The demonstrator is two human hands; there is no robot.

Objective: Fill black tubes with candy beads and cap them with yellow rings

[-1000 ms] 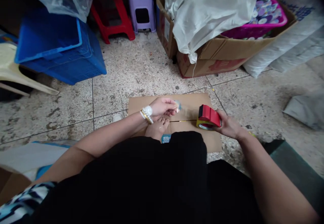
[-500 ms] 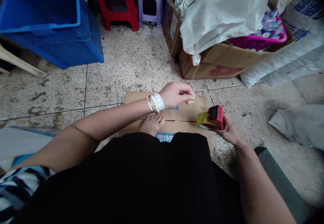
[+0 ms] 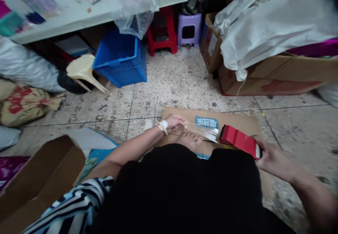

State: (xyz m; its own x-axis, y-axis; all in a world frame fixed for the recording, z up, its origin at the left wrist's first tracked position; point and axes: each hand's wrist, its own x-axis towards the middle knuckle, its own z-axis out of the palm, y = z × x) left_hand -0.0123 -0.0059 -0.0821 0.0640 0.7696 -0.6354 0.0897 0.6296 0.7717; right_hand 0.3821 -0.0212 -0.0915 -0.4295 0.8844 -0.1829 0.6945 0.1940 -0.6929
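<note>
My right hand (image 3: 268,156) grips a red tape dispenser (image 3: 237,139) by its near end. A strip of clear packing tape (image 3: 204,132) stretches from it to my left hand (image 3: 176,122), whose fingers pinch the strip's loose end. Below the strip lies a flattened cardboard box (image 3: 240,118) with a blue printed label (image 3: 207,122). A bare foot (image 3: 190,140) rests on the cardboard near my left hand. My black top hides the near part of the cardboard.
A blue plastic crate (image 3: 123,63), a cream stool (image 3: 81,66), a red stool (image 3: 165,33) and a purple stool (image 3: 189,29) stand ahead, near a white table (image 3: 97,12). A large carton (image 3: 285,75) is at right, an open brown box (image 3: 44,177) at near left.
A length of tape now spans between my hands, which have moved apart. The dispenser has turned with its red side up. The view has swung left, bringing in the table and brown box.
</note>
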